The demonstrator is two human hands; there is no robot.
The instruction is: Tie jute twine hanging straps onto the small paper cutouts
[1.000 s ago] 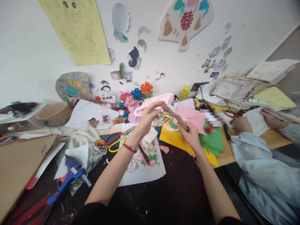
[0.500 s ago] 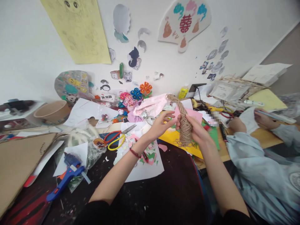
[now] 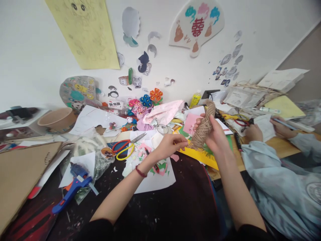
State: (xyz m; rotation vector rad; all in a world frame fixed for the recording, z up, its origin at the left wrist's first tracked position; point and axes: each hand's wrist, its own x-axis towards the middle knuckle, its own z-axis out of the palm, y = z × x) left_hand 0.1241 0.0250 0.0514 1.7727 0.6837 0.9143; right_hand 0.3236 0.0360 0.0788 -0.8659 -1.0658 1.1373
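Two-handed above the cluttered surface (image 3: pixel 188 201), holding up a bundle of brown twine (image 3: pixel 202 132). Gripping it in the right hand (image 3: pixel 217 137), with the fingers wrapped round its middle and the palm against its outer side. Tilting it, too, with the upper end leaning right and the frayed lower end down toward the left hand (image 3: pixel 170 146). Pinching with the left hand right by that frayed end, with the fingers drawn together; cannot tell whether any strand is caught between them.

Just beyond and below the bundle, can see pink paper (image 3: pixel 189 124) and a yellow-orange sheet (image 3: pixel 200 156). Near the left wrist, can see a white sheet (image 3: pixel 159 184) strewn with pink and green scraps, and to the left of it a pair of scissors (image 3: pixel 139 137) with one red and one yellow handle, blades apart. Farther left, can make out a blue glue gun (image 3: pixel 72 191) beside a clear plastic bag (image 3: pixel 99 162), then a piece of cardboard (image 3: pixel 21 174). Toward the wall, can pick out orange flowers (image 3: pixel 156 96), blue flowers (image 3: pixel 145 100) and a pink cloth (image 3: pixel 165 112) to their right. At the far right, beside the black marker (image 3: pixel 237 142), can see a co-worker's pale blue sleeve (image 3: pixel 268 170) and a co-worker's hand (image 3: pixel 281 128) holding a light blue pencil (image 3: pixel 285 124) by a small white paper (image 3: pixel 264 127).
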